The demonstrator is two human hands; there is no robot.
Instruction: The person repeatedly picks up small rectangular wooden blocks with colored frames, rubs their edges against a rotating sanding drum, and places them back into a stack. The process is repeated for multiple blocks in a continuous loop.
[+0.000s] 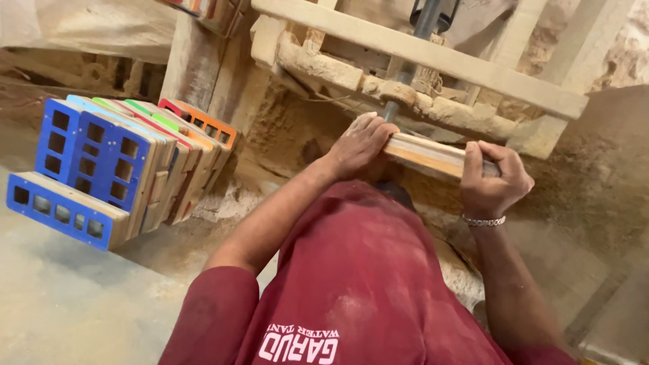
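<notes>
My left hand (362, 143) lies flat on the near end of a flat wooden piece (424, 154) made of stacked light boards. My right hand (492, 177), with a metal bracelet on the wrist, grips the piece's other end. Both hands hold it level, just below a dark vertical spindle (407, 64) that comes down through a dusty wooden frame (433, 54). The piece's left end lies right beside the spindle's lower tip. My red shirt (358, 284) fills the bottom of the view and hides what lies under the piece.
A leaning stack of painted wooden panels with rectangular holes (115, 169), blue, green, red and orange, stands on the left. Sawdust coats the frame and the ground (67, 297). Wooden posts (196, 61) rise behind the stack.
</notes>
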